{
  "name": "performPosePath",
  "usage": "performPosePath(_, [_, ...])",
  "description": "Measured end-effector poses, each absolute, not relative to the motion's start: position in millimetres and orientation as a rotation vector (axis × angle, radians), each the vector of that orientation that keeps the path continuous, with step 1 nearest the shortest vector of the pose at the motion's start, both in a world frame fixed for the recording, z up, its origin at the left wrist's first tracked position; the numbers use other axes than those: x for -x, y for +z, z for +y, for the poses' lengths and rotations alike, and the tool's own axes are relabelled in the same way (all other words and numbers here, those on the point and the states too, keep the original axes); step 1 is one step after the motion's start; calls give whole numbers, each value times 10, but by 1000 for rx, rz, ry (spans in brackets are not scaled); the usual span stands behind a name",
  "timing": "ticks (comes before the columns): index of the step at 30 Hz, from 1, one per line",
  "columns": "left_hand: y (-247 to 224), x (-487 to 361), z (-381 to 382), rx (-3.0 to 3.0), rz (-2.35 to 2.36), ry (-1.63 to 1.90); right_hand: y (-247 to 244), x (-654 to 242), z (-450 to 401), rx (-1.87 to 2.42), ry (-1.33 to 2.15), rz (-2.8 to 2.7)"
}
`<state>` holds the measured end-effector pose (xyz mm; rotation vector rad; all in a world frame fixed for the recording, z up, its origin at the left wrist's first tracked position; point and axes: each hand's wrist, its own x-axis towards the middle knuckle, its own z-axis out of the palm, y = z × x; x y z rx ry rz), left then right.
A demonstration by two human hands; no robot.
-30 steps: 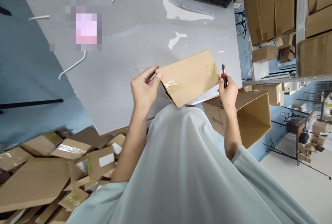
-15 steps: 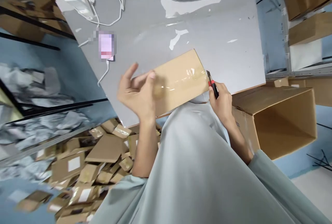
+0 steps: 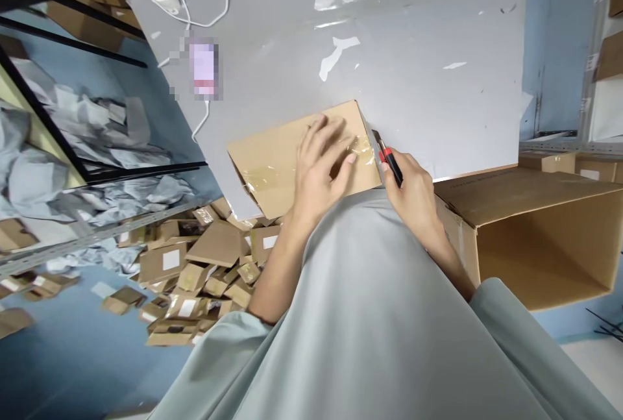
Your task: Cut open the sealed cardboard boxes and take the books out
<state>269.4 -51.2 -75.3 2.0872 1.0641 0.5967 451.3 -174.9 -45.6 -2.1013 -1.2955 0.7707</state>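
Note:
A cardboard box [image 3: 277, 154] with clear tape along its top lies at the table's near edge, tilted so its right end points up and away. My left hand [image 3: 318, 170] rests on the box top with its fingers spread. In my right hand [image 3: 413, 186] is a red and black box cutter [image 3: 392, 163], its blade pointing up and left beside the box's right end. Whether the blade touches the cardboard I cannot tell.
The grey table [image 3: 438, 102] carries tape scraps, a phone [image 3: 203, 69] and white cables [image 3: 214, 23]. A big open carton [image 3: 530, 196] stands to the right. Several small boxes [image 3: 214, 245] are heaped on the floor at left, below a shelf with grey bags [image 3: 131, 196].
My left hand has come down onto the box and moved right. The box cutter stays at the box's right end, now angled more to the left. The view has shifted.

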Motion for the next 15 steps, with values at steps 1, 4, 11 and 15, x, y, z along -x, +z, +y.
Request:
performPosePath(1, [-786, -2696, -529, -2110, 1047, 578, -447, -4518, -1719, 2095, 784, -1316])
performPosePath(4, [-886, -2686, -566, -2197, 1055, 523, -427, -4506, -1654, 2095, 809, -1353])
performPosePath(11, [-934, -2653, -548, -2275, 1034, 484, -270, -4436, -1605, 2202, 891, -1418])
performPosePath(15, [-938, -2651, -557, -2275, 1028, 490, -11, -4331, -1499, 2382, 980, -1475])
